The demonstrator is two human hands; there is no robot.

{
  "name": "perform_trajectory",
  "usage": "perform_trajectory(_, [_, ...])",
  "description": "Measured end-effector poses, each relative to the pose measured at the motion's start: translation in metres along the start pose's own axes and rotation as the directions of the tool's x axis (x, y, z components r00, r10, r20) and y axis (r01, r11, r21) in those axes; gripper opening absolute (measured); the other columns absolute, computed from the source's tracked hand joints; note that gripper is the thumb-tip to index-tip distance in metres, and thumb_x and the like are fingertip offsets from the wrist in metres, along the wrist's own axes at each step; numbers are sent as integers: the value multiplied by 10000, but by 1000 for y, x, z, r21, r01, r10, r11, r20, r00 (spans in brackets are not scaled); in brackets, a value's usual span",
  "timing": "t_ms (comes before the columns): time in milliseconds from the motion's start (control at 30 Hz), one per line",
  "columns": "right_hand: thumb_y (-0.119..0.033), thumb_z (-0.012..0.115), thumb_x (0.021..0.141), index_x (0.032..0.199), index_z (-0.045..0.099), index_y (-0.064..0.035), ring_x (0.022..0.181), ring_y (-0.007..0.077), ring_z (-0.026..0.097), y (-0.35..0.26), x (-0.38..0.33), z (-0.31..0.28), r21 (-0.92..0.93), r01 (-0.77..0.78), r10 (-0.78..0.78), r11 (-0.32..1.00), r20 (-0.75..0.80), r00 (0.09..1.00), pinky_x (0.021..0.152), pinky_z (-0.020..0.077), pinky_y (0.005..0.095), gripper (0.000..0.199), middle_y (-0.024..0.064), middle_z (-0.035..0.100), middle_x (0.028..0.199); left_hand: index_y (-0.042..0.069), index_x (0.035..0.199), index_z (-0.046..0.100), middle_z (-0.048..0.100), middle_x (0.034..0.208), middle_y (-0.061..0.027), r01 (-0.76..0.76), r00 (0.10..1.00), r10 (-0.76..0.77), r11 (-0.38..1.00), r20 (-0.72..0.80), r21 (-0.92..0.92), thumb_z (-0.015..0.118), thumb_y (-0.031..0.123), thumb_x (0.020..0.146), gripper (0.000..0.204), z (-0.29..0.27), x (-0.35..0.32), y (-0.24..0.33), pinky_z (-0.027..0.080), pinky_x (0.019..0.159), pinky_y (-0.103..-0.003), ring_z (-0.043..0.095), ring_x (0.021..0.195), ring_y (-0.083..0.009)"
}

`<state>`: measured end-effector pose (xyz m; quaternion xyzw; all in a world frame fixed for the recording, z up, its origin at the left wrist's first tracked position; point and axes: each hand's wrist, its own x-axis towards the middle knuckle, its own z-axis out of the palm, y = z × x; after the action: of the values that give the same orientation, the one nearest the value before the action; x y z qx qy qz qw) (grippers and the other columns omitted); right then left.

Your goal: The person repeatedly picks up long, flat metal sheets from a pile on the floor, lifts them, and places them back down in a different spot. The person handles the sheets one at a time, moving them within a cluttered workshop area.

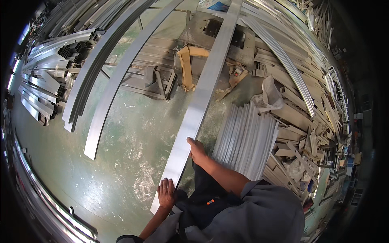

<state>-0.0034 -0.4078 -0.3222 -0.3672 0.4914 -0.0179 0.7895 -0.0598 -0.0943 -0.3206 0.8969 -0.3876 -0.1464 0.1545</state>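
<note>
A long, flat, silvery aluminium profile (197,106) slants from near my body up to the top of the picture. My right hand (197,150) grips its right edge, thumb on the upper face and the other fingers hidden beneath. Closer to the near end, my left hand (166,193) holds the same profile, its fingers over the upper face and its thumb out of sight. Left of it, apart from my hands, a similar flat profile (103,106) lies beside a stack of long profiles (87,77).
Wrapped bars (244,135) lie close by my right arm. A torn cardboard piece (185,67) and a dark metal table (202,30) are beyond the profile. Offcuts (291,109) heap up on the right; box-section tubes (44,91) are stacked far left on the green floor (121,182).
</note>
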Motion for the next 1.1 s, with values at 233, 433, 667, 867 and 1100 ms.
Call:
perform_trajectory(233, [-261,705,898,1075,664,67,804,181,613,-238,194,-41,113,470,-434,875,-244,867,711,503,355,375,78,676,939,-105,1431,373,521,1322,-362,256,964,-261,866,48,-431,828,552,733,1062,-45,314,68,426,1050,-474,514,1258,-446])
perform_trajectory(433, [-373,749,810,1024,651,109,789,236,643,-393,287,-89,-49,503,-489,863,-332,807,684,514,411,536,149,682,908,-135,1114,649,717,1043,-208,317,936,-67,589,346,-744,714,460,917,630,-71,485,116,509,867,-386,659,978,-267])
perform_trajectory(667, [-405,738,814,1056,636,135,795,268,662,-388,269,-63,-149,505,-525,850,-322,788,687,523,423,600,181,684,939,-167,970,658,669,931,-370,323,945,-225,771,239,-549,660,640,866,814,-31,493,95,524,818,-473,676,967,-471])
perform_trajectory(867, [-383,702,869,1058,663,103,834,245,668,-255,204,-49,-171,505,-531,846,-353,771,727,525,396,523,167,699,962,-163,849,654,643,848,-389,455,870,-306,800,386,-392,652,720,817,883,-3,371,47,524,781,-494,662,920,-513])
perform_trajectory(1100, [-344,678,918,1142,661,82,948,259,682,-64,126,-41,-271,405,-483,873,-362,798,829,521,379,482,176,714,1054,-154,842,652,649,808,-363,372,925,-225,697,306,-613,701,678,805,834,39,174,-35,527,736,-488,686,868,-474])
